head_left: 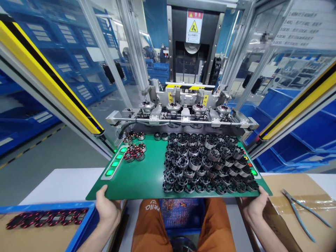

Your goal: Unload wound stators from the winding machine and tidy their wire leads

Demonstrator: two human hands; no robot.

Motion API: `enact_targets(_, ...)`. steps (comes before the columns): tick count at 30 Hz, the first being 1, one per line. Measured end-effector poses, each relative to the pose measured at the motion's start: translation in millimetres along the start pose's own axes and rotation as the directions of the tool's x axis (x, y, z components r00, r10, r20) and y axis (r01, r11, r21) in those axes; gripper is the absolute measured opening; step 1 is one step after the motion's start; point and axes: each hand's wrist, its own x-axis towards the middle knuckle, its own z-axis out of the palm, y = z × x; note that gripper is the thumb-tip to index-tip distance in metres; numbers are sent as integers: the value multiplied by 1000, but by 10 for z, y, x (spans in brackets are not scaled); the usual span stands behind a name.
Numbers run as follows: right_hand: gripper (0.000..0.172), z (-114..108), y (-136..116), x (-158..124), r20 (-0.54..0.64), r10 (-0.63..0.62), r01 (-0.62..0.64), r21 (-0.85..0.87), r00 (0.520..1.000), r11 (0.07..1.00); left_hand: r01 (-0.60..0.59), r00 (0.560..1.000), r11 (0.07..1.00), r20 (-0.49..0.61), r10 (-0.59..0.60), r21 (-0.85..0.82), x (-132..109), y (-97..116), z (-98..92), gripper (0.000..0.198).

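Note:
My left hand [107, 206] grips the near left corner of a green work board [153, 175], thumb on top and fingers hidden underneath. At the near right corner, my right hand [254, 206] holds the same board in a similar way. Stacked black-and-steel stator cores [195, 162] cover the board's right half. Toward its far left lies a small cluster of stators wound with red-brown copper wire [135, 152]. Lit green buttons [115, 163] sit in a strip by the left edge, and another lit button [253, 172] shows near my right hand.
Behind the board stands a winding machine [185, 112] with several stations holding stators. Yellow-and-black guard posts [52, 77] flank it. A blue tray [88, 217] with wound stators [47, 218] is at left. Blue-handled pliers [299, 211] lie on cardboard at right. A blue bin [182, 213] stands between the knees.

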Motion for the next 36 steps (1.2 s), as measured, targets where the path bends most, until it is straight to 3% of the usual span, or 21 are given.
enact_targets(7, 61, 41, -12, -40, 26, -7, 7, 0, 1000, 1000, 53, 999, 993, 17, -51, -101, -11, 25, -4, 19)
enact_targets(36, 59, 81, -59, -75, 8, 15, -16, 36, 1000, 999, 80, 997, 990, -11, -82, -119, -73, 85, 35, 14)
